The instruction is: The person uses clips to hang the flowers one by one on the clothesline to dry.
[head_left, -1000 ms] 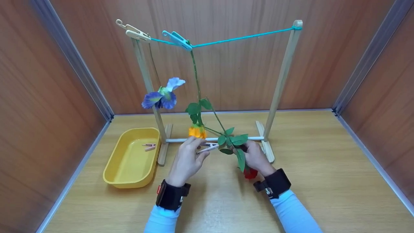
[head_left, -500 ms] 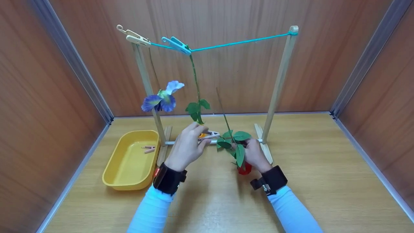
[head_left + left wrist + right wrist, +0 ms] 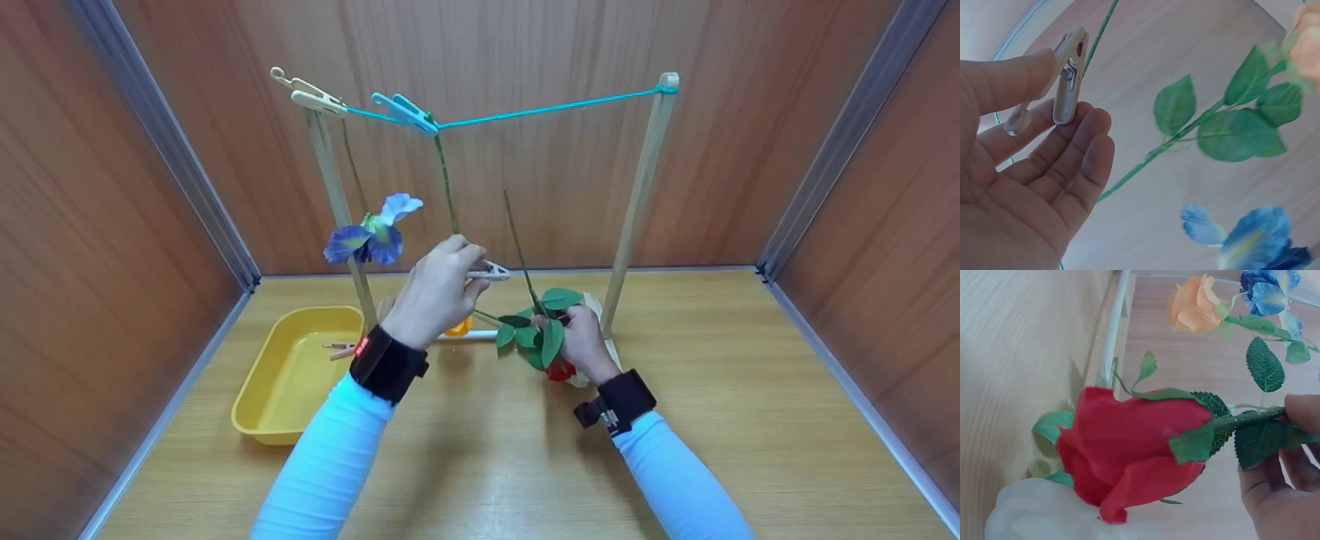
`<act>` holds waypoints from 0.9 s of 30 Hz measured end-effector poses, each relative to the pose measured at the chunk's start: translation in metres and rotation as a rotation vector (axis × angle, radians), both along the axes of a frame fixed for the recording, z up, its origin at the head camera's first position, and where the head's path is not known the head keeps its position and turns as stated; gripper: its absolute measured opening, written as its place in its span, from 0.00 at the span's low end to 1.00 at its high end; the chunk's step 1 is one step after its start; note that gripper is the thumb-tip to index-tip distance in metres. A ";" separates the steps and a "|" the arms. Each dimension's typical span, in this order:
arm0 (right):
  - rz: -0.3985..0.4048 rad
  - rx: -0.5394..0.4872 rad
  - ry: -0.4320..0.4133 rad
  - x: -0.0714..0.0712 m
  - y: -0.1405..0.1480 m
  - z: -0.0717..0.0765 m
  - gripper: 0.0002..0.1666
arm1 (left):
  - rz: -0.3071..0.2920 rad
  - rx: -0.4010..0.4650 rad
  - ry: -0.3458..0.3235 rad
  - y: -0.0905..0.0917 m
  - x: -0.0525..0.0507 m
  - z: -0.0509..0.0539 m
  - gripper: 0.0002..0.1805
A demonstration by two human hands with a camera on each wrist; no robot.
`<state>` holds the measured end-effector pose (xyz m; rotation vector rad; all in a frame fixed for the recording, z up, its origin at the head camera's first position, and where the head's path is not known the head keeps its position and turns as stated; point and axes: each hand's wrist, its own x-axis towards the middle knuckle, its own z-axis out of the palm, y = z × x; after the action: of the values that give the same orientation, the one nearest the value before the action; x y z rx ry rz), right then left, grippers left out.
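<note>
My left hand (image 3: 437, 289) pinches a pale clothespin (image 3: 491, 271) between thumb and fingers, in front of the hanging green stem. The left wrist view shows the clothespin (image 3: 1071, 79) with its handles between thumb and fingertips. Lower right, my right hand (image 3: 586, 341) grips the stem of a red rose (image 3: 1134, 444) just behind its bloom. The rose (image 3: 559, 370) points downward, its bare stem end (image 3: 510, 214) rising below the cord and apart from it. Leaves (image 3: 552, 330) spread around the right fingers. Behind my left hand hangs an orange rose (image 3: 459, 327), partly hidden.
A blue cord (image 3: 555, 109) runs between two wooden posts. A blue clothespin (image 3: 407, 112) and a cream clothespin (image 3: 319, 97) sit on it. A blue-purple flower (image 3: 367, 232) hangs at left. The yellow tub (image 3: 251, 409) holds a pink clothespin (image 3: 341, 350). A white flower (image 3: 1033, 512) lies low right.
My left hand has risen with the clothespin, now covering the orange rose's leaves. My right hand has shifted slightly left and up, and the red rose's stem has swung more upright.
</note>
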<state>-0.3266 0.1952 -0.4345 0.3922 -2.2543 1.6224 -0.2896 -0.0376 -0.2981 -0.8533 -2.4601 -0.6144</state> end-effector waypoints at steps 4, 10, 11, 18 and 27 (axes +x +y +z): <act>-0.039 0.000 0.016 -0.007 -0.003 0.000 0.09 | 0.013 -0.009 -0.029 0.001 -0.004 0.010 0.17; -0.059 -0.009 0.025 -0.017 -0.007 0.003 0.07 | 0.016 0.004 -0.033 0.002 -0.013 0.024 0.17; -0.062 -0.008 0.022 -0.018 -0.008 0.004 0.07 | 0.015 0.009 -0.034 0.002 -0.014 0.027 0.16; -0.060 -0.034 0.029 -0.030 -0.011 0.015 0.10 | 0.019 0.017 -0.014 0.004 -0.025 0.052 0.15; -0.061 -0.030 0.047 -0.041 -0.015 0.032 0.09 | 0.059 0.032 0.045 0.004 -0.037 0.080 0.15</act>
<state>-0.3677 0.1802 -0.4028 0.3462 -2.1837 1.5980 -0.3270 -0.0331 -0.2178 -0.7715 -2.4196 -0.6058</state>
